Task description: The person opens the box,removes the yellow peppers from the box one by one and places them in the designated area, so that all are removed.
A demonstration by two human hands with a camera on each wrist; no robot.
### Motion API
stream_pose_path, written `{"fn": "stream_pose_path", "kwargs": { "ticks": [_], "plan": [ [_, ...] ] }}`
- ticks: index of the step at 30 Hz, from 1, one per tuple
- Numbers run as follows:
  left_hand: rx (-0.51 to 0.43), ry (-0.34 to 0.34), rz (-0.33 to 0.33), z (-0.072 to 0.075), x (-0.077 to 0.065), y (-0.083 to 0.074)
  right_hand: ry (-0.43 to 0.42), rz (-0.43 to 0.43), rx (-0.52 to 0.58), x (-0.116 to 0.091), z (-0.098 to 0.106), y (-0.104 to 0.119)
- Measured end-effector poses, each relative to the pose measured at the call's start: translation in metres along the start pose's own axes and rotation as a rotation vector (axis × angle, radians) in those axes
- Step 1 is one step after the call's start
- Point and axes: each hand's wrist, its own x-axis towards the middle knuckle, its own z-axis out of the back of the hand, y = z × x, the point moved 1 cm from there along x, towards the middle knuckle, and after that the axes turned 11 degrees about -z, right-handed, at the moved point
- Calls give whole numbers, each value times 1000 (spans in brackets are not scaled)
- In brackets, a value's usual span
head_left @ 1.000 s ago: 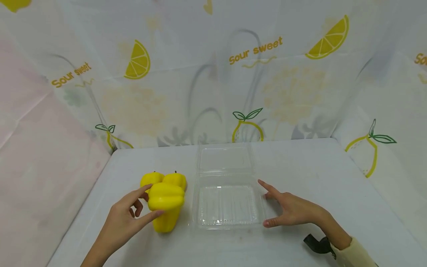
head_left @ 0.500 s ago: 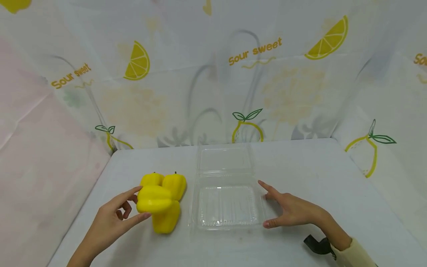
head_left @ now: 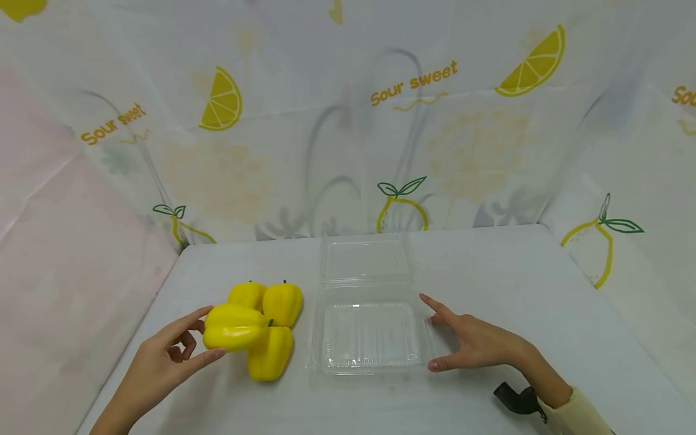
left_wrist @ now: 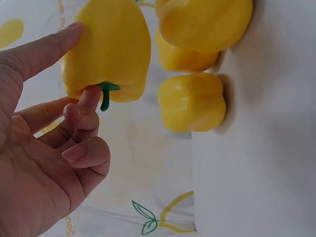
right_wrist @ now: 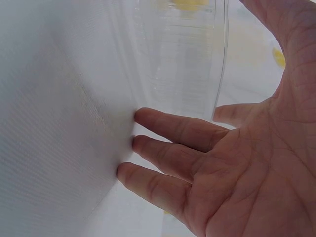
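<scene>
A yellow bell pepper (head_left: pixel 234 327) is pinched between the thumb and fingers of my left hand (head_left: pixel 154 365). It hangs on its side above the table, its green stem (left_wrist: pixel 105 95) facing the palm in the left wrist view. Close by stand three more yellow bell peppers: one at the back left (head_left: pixel 246 294), one at the back right (head_left: pixel 284 304) and one in front (head_left: pixel 270 356). Right of them lies a clear plastic clamshell box (head_left: pixel 353 370), lid folded back. My right hand (head_left: pixel 478 341) stays at its right edge, fingers spread, fingertips on the table in the right wrist view.
The white table (head_left: pixel 489 272) ends at a printed curtain (head_left: pixel 337 121) behind, with more cloth on both sides. A black curved piece (head_left: pixel 519 399) sits by the right wrist, next to a cream sleeve (head_left: pixel 576 414).
My left hand has moved left with its bell pepper, uncovering more of the peppers behind and in front. The right hand and the clamshell box have kept their places.
</scene>
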Motion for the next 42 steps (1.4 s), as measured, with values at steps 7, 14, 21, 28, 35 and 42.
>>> {"fn": "stream_pose_path", "kwargs": {
  "ticks": [7,14,21,28,35,42],
  "plan": [
    [-22,40,42,5,-5,16,7,-8,5,0,-1,0],
    [-59,71,66,12,-9,32,4,-5,3,-1,-1,-1],
    [-129,114,38,17,-15,49,2,0,5,1,-2,-2],
    [-126,183,67,19,-22,62,5,3,7,1,-2,-2],
    [-157,244,-4,11,-23,70,5,3,6,1,-1,-1],
    [-208,304,-104,4,-18,74,2,-6,0,1,0,-1]
  ]
}}
